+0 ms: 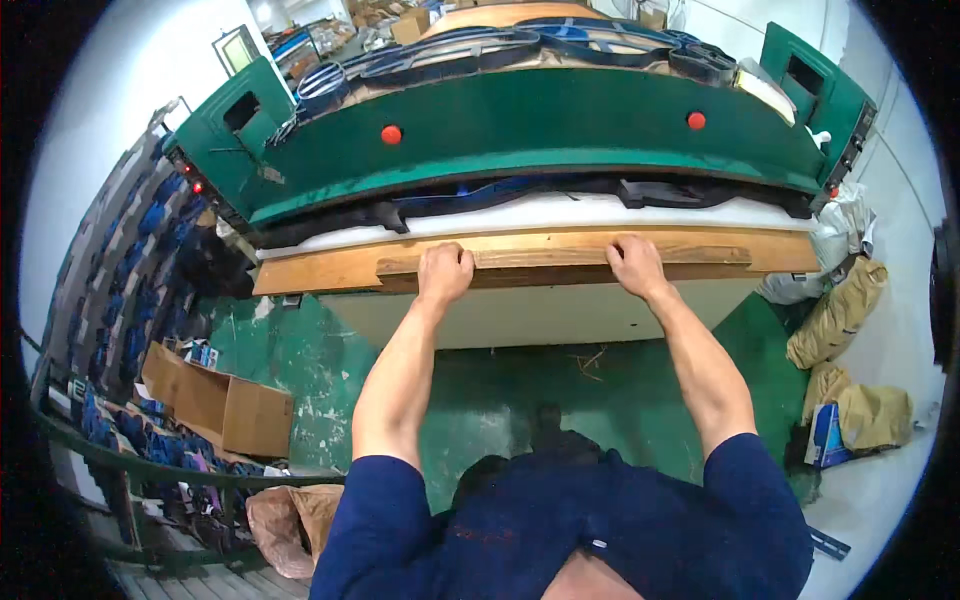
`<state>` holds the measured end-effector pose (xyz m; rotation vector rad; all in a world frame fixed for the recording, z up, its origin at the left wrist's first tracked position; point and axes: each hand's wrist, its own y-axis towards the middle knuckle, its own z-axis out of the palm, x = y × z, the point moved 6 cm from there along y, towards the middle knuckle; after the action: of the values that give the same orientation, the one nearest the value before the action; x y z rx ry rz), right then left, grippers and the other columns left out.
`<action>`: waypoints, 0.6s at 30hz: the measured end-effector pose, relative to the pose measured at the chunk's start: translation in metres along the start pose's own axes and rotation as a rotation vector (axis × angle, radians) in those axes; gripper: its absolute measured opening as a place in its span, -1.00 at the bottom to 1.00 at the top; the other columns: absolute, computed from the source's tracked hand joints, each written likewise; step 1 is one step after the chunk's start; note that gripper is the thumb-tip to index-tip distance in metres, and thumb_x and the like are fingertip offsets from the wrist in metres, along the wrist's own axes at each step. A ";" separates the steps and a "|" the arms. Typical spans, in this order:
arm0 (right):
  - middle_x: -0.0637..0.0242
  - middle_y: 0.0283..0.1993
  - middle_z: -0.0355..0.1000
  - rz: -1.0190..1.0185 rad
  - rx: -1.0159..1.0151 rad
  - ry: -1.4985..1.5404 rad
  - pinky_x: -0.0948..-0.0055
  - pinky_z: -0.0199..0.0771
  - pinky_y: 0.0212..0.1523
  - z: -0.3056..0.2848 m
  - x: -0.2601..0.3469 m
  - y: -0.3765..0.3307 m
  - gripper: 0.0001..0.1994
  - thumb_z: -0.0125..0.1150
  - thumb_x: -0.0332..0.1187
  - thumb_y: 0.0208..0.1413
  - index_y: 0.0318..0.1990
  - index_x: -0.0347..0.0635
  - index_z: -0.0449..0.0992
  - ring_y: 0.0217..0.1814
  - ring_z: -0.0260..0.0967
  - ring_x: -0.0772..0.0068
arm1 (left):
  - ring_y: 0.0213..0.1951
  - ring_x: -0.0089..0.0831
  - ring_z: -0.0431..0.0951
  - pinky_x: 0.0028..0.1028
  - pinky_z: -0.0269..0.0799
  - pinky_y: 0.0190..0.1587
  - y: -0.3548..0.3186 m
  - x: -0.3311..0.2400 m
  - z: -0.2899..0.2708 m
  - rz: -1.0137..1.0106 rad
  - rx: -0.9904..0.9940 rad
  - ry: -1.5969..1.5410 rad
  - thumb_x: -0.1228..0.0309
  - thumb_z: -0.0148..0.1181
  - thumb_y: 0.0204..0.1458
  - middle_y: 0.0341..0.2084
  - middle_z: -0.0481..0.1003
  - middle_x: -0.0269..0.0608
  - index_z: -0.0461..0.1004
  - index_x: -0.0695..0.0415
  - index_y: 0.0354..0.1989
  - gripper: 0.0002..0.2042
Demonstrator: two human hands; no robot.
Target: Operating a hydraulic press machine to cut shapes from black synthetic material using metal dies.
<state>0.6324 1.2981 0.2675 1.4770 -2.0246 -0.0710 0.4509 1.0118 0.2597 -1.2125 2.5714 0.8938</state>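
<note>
Head view: left hand (445, 272) and right hand (634, 264), fingers curled over the wooden board (330, 268) at 12 o'clock (looks stiff, heavy; grip front edge).

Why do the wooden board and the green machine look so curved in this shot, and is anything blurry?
Head view: the fisheye lens bows the wooden board and the green machine toward the rim, with black corners. Both the left hand and the right hand on the board look sharp. Lighting is even and soft, with no harsh glare.
</note>
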 end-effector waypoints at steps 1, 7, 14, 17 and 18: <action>-0.05 -0.32 0.49 -0.025 -0.022 0.012 0.01 0.36 -0.09 -0.001 -0.003 -0.008 -0.76 0.07 -0.27 0.08 -0.38 -0.30 0.53 -0.17 0.41 -0.12 | -0.29 0.09 0.53 -0.04 0.38 -0.10 -0.010 -0.003 -0.001 0.009 -0.011 0.002 0.28 0.01 0.02 -0.41 0.55 0.15 0.55 0.29 -0.51 -0.69; 0.03 -0.39 0.50 -0.070 -0.076 -0.002 0.01 0.35 -0.15 -0.012 0.019 -0.062 -0.78 0.14 -0.27 0.07 -0.42 -0.26 0.55 -0.23 0.42 -0.09 | -0.28 0.07 0.50 -0.05 0.34 -0.14 -0.071 -0.017 -0.027 0.053 0.017 0.008 0.27 0.08 0.04 -0.45 0.53 0.10 0.53 0.26 -0.50 -0.72; -0.01 -0.45 0.49 0.186 -0.044 -0.027 0.07 0.40 -0.32 -0.034 0.034 -0.132 -0.72 0.15 -0.23 0.09 -0.49 -0.27 0.57 -0.38 0.45 -0.10 | -0.34 -0.01 0.47 -0.09 0.30 -0.16 -0.148 -0.033 -0.063 0.198 -0.002 -0.075 0.29 0.16 0.02 -0.53 0.48 0.01 0.45 0.22 -0.51 -0.77; 0.01 -0.48 0.48 0.323 -0.059 -0.047 0.10 0.40 -0.38 -0.038 0.036 -0.160 -0.71 0.14 -0.18 0.09 -0.48 -0.23 0.58 -0.43 0.45 -0.08 | -0.32 -0.02 0.49 -0.10 0.32 -0.15 -0.176 -0.036 -0.080 0.269 0.126 -0.181 0.28 0.18 0.01 -0.51 0.49 0.01 0.44 0.21 -0.47 -0.77; 0.03 -0.51 0.47 0.338 -0.101 -0.052 0.11 0.39 -0.42 -0.041 0.040 -0.172 -0.70 0.14 -0.16 0.09 -0.48 -0.20 0.58 -0.46 0.44 -0.07 | -0.32 -0.01 0.49 -0.10 0.32 -0.15 -0.185 -0.037 -0.086 0.278 0.149 -0.238 0.28 0.19 0.01 -0.50 0.49 0.02 0.45 0.22 -0.44 -0.78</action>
<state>0.7913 1.2116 0.2512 1.0652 -2.2499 -0.0714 0.6223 0.8945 0.2602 -0.6753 2.5920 0.8200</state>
